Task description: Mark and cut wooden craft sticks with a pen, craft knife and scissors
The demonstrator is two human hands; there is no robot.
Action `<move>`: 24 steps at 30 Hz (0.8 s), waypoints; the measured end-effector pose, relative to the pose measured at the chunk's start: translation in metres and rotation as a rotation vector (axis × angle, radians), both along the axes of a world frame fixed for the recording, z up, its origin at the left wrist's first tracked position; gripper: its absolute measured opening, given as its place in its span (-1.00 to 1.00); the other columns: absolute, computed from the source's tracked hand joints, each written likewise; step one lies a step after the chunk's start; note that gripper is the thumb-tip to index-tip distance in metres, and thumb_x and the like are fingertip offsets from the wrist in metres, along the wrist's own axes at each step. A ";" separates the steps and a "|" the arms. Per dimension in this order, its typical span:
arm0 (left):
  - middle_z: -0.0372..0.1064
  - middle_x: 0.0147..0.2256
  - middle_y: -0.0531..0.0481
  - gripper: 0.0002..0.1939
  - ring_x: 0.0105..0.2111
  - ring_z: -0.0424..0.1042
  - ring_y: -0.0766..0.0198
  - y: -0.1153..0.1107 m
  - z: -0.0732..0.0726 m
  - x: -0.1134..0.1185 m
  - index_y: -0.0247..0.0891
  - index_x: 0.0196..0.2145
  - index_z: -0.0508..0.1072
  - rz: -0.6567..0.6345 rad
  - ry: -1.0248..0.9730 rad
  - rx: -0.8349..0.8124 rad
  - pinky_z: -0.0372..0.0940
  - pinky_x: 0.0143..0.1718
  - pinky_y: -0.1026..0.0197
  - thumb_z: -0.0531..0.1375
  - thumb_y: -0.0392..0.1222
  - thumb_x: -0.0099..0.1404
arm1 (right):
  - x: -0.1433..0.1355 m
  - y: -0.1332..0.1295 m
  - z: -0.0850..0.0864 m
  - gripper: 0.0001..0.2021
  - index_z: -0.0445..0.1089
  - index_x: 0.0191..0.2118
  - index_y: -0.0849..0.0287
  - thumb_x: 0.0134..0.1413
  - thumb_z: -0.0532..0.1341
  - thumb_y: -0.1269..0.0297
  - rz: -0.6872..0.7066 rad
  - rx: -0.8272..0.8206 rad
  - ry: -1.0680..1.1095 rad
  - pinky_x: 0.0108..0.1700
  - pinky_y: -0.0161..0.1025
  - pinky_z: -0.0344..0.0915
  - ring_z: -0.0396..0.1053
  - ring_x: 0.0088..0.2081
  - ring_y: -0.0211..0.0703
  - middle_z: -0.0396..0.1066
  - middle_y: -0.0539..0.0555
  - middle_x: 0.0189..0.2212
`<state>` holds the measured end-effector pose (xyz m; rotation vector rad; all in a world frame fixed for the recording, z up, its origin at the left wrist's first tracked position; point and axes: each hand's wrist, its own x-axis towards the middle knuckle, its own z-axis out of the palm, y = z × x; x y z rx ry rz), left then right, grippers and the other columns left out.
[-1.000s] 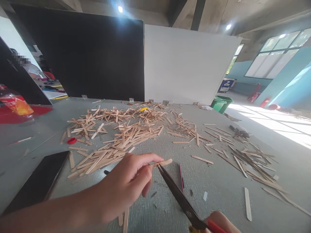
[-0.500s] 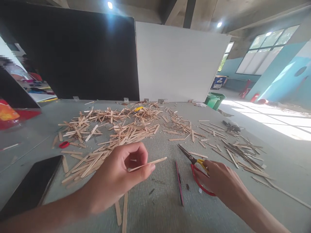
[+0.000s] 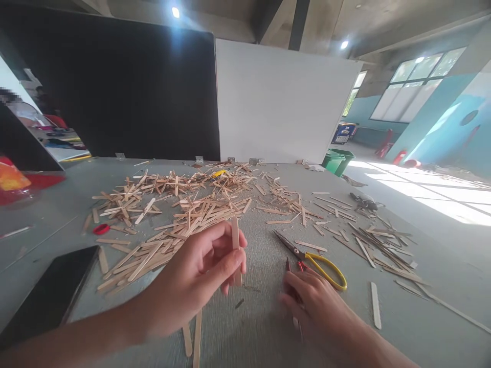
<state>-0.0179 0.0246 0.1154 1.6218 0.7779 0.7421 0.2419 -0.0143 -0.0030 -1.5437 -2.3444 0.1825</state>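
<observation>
My left hand (image 3: 209,260) pinches a short wooden craft stick (image 3: 235,235), held upright between thumb and fingers above the table. To its right, my right hand (image 3: 310,301) is low on the tabletop, its fingers closed around a dark pencil (image 3: 288,265) whose tip points away from me. Scissors (image 3: 297,251) with yellow and red handles lie beside that hand, blades toward the upper left, the red handle partly hidden under the hand. One loose stick (image 3: 376,305) rests to the right of my right hand.
A wide heap of craft sticks (image 3: 207,212) covers the middle and left of the table (image 3: 261,327). Thin strips (image 3: 387,245) lie at the right. A black phone-like slab (image 3: 49,291) is at the left, near a red ring (image 3: 102,229). Black and white panels (image 3: 284,102) stand behind.
My right hand has let go of the scissors and moved left onto the pencil. The stick in my left hand has turned from nearly level to upright. A stick now shows at the right.
</observation>
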 end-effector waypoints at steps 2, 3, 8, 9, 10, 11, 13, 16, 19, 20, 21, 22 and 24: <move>0.36 -0.37 0.12 -0.78 -0.51 0.40 0.39 0.000 -0.002 0.000 -0.16 -0.16 0.28 -0.017 -0.006 -0.058 0.32 -0.50 0.34 0.07 0.03 0.57 | 0.000 0.001 -0.005 -0.86 0.31 -0.36 0.10 0.27 0.20 0.34 -0.086 -0.054 0.034 -0.29 -0.15 0.34 0.43 -0.41 -0.08 0.43 -0.01 -0.47; 0.36 -0.38 0.13 -0.77 -0.55 0.41 0.40 -0.001 -0.003 0.000 -0.15 -0.14 0.25 -0.025 -0.014 -0.085 0.30 -0.55 0.36 0.03 0.05 0.58 | 0.000 0.002 -0.007 -0.94 0.33 -0.30 0.11 0.24 0.19 0.38 -0.123 -0.076 0.059 -0.30 -0.16 0.33 0.43 -0.40 -0.07 0.44 -0.01 -0.46; 0.39 -0.37 0.12 -0.81 -0.52 0.46 0.34 -0.002 -0.007 -0.001 -0.10 -0.04 0.19 -0.004 0.006 -0.089 0.32 -0.57 0.37 0.02 0.04 0.58 | 0.003 0.003 -0.005 -0.87 0.39 -0.24 0.10 0.33 0.11 0.29 -0.197 -0.091 0.236 -0.34 -0.18 0.31 0.45 -0.39 -0.07 0.47 0.03 -0.42; 0.39 -0.35 0.11 -0.81 -0.50 0.46 0.33 -0.003 -0.007 -0.001 -0.09 0.00 0.18 0.007 0.016 -0.082 0.33 -0.57 0.36 0.04 0.03 0.58 | 0.002 0.002 -0.001 -0.81 0.37 -0.27 0.09 0.37 0.07 0.24 -0.198 -0.057 0.288 -0.35 -0.19 0.31 0.44 -0.41 -0.09 0.46 0.04 -0.42; 0.39 -0.34 0.10 -0.79 -0.49 0.46 0.33 -0.003 -0.007 -0.002 -0.08 0.04 0.16 0.017 0.022 -0.084 0.34 -0.56 0.36 0.06 0.01 0.57 | 0.001 0.000 0.004 -0.78 0.34 -0.27 0.09 0.41 0.04 0.20 -0.209 -0.013 0.350 -0.37 -0.21 0.31 0.43 -0.44 -0.11 0.45 0.04 -0.44; 0.40 -0.33 0.09 -0.76 -0.48 0.46 0.32 -0.004 -0.006 -0.002 -0.07 0.07 0.15 0.023 0.021 -0.090 0.34 -0.56 0.36 0.07 0.01 0.56 | -0.001 -0.003 0.011 -0.77 0.31 -0.24 0.08 0.43 0.02 0.15 -0.231 0.037 0.416 -0.41 -0.23 0.30 0.41 -0.49 -0.13 0.44 0.02 -0.47; 0.43 -0.32 0.07 -0.69 -0.50 0.46 0.31 -0.006 -0.004 -0.003 -0.07 0.14 0.11 0.036 0.015 -0.107 0.33 -0.58 0.35 0.06 0.03 0.56 | -0.005 -0.009 0.028 -0.77 0.27 -0.18 0.07 0.45 0.00 0.08 -0.272 0.112 0.513 -0.50 -0.29 0.26 0.35 -0.58 -0.17 0.41 -0.03 -0.54; 0.47 -0.37 0.06 -0.61 -0.62 0.40 0.37 -0.010 -0.001 -0.007 -0.08 0.21 0.08 0.031 0.074 -0.107 0.23 -0.62 0.37 0.03 0.08 0.57 | -0.014 -0.017 0.056 -0.78 0.29 -0.15 0.04 0.44 0.03 0.06 -0.247 0.121 0.491 -0.55 -0.32 0.22 0.27 -0.64 -0.21 0.40 -0.08 -0.59; 0.47 -0.43 0.09 -0.58 -0.67 0.25 0.45 -0.016 0.001 -0.008 -0.11 0.22 0.11 0.017 0.156 -0.092 0.18 -0.61 0.36 0.02 0.11 0.56 | -0.024 -0.021 0.083 -0.73 0.36 -0.23 0.01 0.45 0.01 0.06 -0.169 0.134 0.447 -0.54 -0.33 0.25 0.28 -0.62 -0.21 0.36 -0.07 -0.61; 0.46 -0.43 0.09 -0.58 -0.67 0.23 0.45 -0.018 0.002 -0.008 -0.12 0.22 0.12 0.020 0.158 -0.092 0.19 -0.59 0.35 0.02 0.12 0.56 | -0.027 -0.022 0.091 -0.70 0.38 -0.27 0.01 0.44 0.01 0.07 -0.129 0.132 0.444 -0.54 -0.33 0.26 0.30 -0.61 -0.20 0.36 -0.06 -0.61; 0.46 -0.42 0.09 -0.57 -0.66 0.24 0.44 -0.020 0.001 -0.007 -0.11 0.22 0.11 0.027 0.143 -0.094 0.20 -0.58 0.34 0.02 0.12 0.56 | -0.031 -0.022 0.099 -0.69 0.38 -0.29 0.02 0.44 0.01 0.07 -0.095 0.119 0.444 -0.55 -0.33 0.26 0.32 -0.60 -0.20 0.36 -0.05 -0.60; 0.46 -0.41 0.09 -0.58 -0.64 0.27 0.43 -0.021 0.001 -0.006 -0.11 0.22 0.10 0.040 0.117 -0.094 0.21 -0.57 0.33 0.02 0.12 0.56 | -0.035 -0.023 0.105 -0.70 0.38 -0.30 0.03 0.43 0.02 0.09 -0.082 0.086 0.441 -0.56 -0.33 0.26 0.33 -0.60 -0.21 0.37 -0.06 -0.59; 0.47 -0.38 0.09 -0.60 -0.61 0.34 0.41 -0.023 -0.001 -0.003 -0.10 0.21 0.09 0.076 0.055 -0.085 0.23 -0.53 0.31 0.03 0.09 0.56 | -0.042 -0.024 0.116 -0.76 0.40 -0.22 0.04 0.41 0.05 0.12 -0.075 0.035 0.434 -0.59 -0.36 0.26 0.32 -0.64 -0.25 0.37 -0.10 -0.62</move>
